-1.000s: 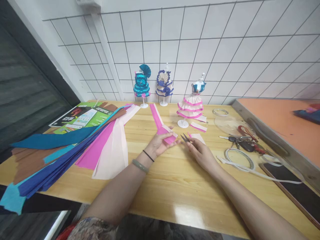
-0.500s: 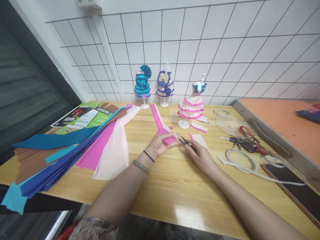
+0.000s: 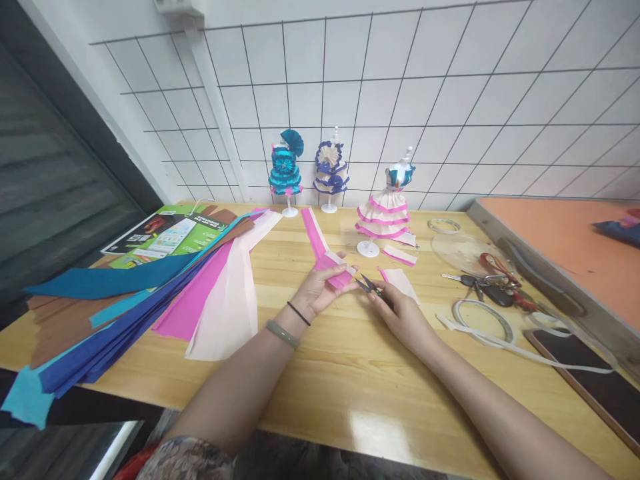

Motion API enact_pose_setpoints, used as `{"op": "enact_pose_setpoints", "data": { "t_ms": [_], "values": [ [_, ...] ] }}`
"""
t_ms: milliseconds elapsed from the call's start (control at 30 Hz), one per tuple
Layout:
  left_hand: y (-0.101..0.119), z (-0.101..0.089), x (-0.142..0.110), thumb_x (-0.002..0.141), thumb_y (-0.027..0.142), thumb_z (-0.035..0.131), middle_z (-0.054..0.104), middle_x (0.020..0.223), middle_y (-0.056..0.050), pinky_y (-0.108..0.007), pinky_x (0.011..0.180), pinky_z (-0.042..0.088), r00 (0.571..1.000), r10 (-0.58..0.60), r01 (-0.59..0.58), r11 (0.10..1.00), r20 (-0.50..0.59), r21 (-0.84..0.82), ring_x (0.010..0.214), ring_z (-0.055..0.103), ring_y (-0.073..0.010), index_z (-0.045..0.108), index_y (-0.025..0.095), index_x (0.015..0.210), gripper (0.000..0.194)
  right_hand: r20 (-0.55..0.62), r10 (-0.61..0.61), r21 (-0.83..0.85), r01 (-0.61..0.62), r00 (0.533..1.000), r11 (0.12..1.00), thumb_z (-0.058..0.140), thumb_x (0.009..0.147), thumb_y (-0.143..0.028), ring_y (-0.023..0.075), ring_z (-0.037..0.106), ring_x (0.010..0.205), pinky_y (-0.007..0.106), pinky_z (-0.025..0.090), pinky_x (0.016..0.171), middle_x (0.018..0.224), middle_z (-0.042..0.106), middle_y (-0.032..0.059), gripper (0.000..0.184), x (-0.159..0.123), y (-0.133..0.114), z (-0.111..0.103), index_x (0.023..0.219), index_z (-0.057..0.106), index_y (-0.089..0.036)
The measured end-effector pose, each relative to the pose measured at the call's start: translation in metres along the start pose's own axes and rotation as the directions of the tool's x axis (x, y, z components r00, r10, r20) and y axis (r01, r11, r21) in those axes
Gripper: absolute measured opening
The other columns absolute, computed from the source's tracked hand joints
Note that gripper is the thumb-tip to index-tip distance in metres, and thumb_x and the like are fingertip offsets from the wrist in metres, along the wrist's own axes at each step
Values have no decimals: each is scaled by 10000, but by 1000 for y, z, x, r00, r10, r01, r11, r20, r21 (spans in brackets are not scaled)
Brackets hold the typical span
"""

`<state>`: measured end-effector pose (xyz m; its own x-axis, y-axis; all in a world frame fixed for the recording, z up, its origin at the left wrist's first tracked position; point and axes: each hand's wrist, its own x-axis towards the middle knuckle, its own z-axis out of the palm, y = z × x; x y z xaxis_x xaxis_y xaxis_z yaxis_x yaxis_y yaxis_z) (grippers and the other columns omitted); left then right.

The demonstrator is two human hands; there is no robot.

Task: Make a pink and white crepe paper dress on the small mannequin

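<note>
In our left hand point(image 3: 320, 288) we hold a folded pink-and-white strip point(image 3: 336, 268); in our right hand point(image 3: 401, 312), dark scissors point(image 3: 371, 287) with parted blades. Three small dress stands point(image 3: 383, 213) stand upright on the wooden surface point(image 3: 320, 373).

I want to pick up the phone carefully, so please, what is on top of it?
A white strip crosses the phone; a white ring overlaps its far end. What they cover cannot be seen.

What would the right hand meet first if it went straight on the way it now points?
Its scissors would likely meet the left hand at its fingertips, beside the folded pink strip, though depth is unclear.
</note>
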<state>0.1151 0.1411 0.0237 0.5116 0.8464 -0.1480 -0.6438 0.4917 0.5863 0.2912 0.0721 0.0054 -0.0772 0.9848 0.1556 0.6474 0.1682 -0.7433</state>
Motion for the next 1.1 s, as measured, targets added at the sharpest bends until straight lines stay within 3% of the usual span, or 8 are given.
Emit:
{"op": "enact_pose_setpoints", "data": {
  "t_ms": [433,633,767,833,933,1033,1100],
  "values": [
    [-1,2,0,697,13,607,641,785,-15,-564,990,356,1000,-6,5,997,-7,-76,924,629,-200,601,153,943,283,-23,5,25,-4,1000,1000,435,883,-408,237,584,1028,359,436,864,1139,636,92,379,-2,-2,5,1188,523,-202],
    [-1,0,1,690,33,632,632,798,-10,-495,959,396,1000,13,-13,998,-6,-58,949,622,-198,598,170,962,306,11,23,72,-23,1000,997,451,872,-416,244,584,1024,367,430,876,1143,630,98,373,-4,-5,8,1164,530,-196],
    [-1,-7,7,664,58,675,635,848,-8,-464,915,430,997,50,-49,999,-55,19,944,621,-194,592,180,971,341,15,75,172,-77,997,982,470,855,-455,224,590,905,346,437,805,1002,649,77,377,-5,-9,8,1110,560,-193],
    [-2,-11,10,635,82,712,635,839,-8,-420,885,451,992,99,-91,991,-78,98,896,629,-184,599,174,980,375,20,172,293,-170,985,941,481,838,-498,166,559,683,290,438,631,774,610,28,394,-4,-11,6,1064,572,-189],
    [-7,-13,13,591,127,764,641,818,-7,-326,824,468,978,174,-143,961,-116,238,788,625,-145,623,157,984,418,115,339,538,-346,934,769,477,814,-568,74,324,413,208,246,391,559,397,-63,434,-2,-13,3,1021,553,-194],
    [-11,-10,12,565,165,792,652,818,-17,-276,766,468,972,188,-129,930,-142,344,738,605,-121,640,144,979,442,223,380,674,-424,898,605,495,779,-613,44,230,372,183,142,357,546,335,-83,462,-1,-14,2,986,530,-202],
    [-13,-7,11,541,175,806,654,805,-20,-267,736,468,974,175,-109,919,-144,379,722,598,-122,637,140,966,459,254,379,690,-441,890,574,511,762,-623,38,232,365,176,143,351,541,334,-85,457,0,-13,2,945,523,-204]
  ]
}}
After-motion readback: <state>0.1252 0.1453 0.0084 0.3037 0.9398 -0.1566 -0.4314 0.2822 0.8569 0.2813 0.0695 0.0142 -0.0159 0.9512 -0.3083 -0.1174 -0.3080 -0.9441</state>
